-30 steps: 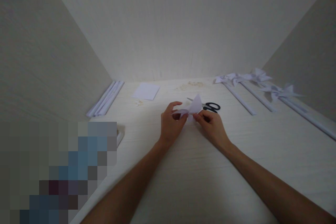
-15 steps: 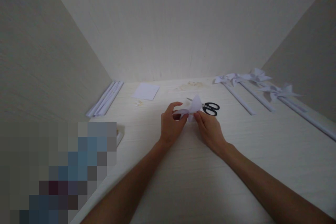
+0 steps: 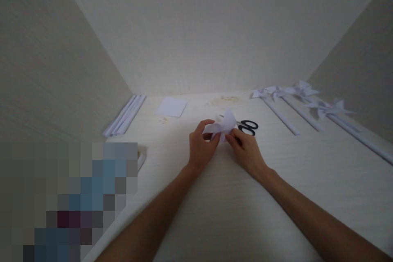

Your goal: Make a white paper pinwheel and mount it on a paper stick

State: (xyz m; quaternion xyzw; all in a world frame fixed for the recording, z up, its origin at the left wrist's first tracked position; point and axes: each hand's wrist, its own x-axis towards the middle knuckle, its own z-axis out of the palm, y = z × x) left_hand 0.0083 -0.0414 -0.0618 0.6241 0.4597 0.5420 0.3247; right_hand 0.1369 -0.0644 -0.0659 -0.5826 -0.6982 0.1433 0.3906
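Observation:
Both of my hands meet over the middle of the pale table (image 3: pixel 215 213) around a small piece of white paper (image 3: pixel 226 123) with curled, folded flaps. My left hand (image 3: pixel 201 147) pinches the paper's left side between thumb and fingers. My right hand (image 3: pixel 247 151) grips its lower right part with the fingertips. The paper's pointed flap sticks up above my fingers. Just behind the paper lie black-handled scissors (image 3: pixel 248 126), flat on the table and untouched.
Several finished white paper pinwheels on sticks (image 3: pixel 294 106) lie at the right. A bundle of white rolled sticks (image 3: pixel 124 115) rests along the left wall. A square white sheet (image 3: pixel 172 107) lies at the back. Walls close in on three sides.
My hands have stayed in place while the fingers worked the paper; its upright flap has bent lower and curled toward the centre.

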